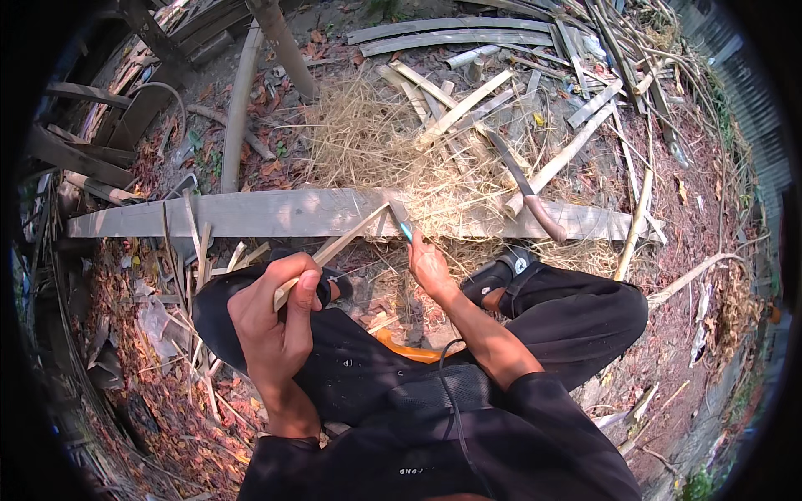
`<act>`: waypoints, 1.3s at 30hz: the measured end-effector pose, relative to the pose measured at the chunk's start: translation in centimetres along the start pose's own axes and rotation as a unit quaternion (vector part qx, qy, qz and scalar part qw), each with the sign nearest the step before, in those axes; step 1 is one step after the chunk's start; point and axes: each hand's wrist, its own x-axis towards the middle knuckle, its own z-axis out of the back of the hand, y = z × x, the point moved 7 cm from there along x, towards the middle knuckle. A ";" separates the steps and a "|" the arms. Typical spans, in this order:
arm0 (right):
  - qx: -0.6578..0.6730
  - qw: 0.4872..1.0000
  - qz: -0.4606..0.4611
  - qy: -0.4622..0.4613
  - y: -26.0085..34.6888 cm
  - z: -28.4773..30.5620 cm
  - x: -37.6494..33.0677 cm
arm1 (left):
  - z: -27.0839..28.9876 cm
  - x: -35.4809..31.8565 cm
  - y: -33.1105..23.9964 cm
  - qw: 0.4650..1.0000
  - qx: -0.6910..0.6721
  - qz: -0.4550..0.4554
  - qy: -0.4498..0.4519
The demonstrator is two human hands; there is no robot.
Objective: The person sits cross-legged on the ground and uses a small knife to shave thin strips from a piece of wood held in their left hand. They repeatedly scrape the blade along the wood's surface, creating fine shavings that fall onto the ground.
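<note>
My left hand [269,321] is closed round one end of a pale bamboo strip [344,240], which slants away to the right over the plank. My right hand [429,267] grips a small knife [401,220] by its blue handle. Its flat blade lies against the strip's far end, above the long grey wooden plank [251,215] that crosses in front of my legs. Whether the edge bites into the strip I cannot tell. A heap of fine straw-coloured shavings [355,138] covers the plank's middle and the ground beyond.
A machete with a brown handle [545,217] rests across the plank at right. Split bamboo pieces [464,108] lie beyond the shavings, with long slats [455,37] farther back. Thin strips [200,259] lean at the plank's left. Posts [242,108] stand far left.
</note>
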 end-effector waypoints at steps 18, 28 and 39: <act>0.122 0.991 0.020 0.051 10.2 9.3 -3.2 | 0.8 -0.3 0.3 0.999 -0.022 0.001 0.038; 0.077 0.996 -0.025 0.028 6.7 9.6 -2.8 | 0.5 -0.1 0.1 0.997 0.008 -0.032 0.067; 0.146 0.987 -0.058 0.026 8.6 10.5 -3.2 | 1.6 -0.5 1.4 0.994 0.005 0.074 -0.081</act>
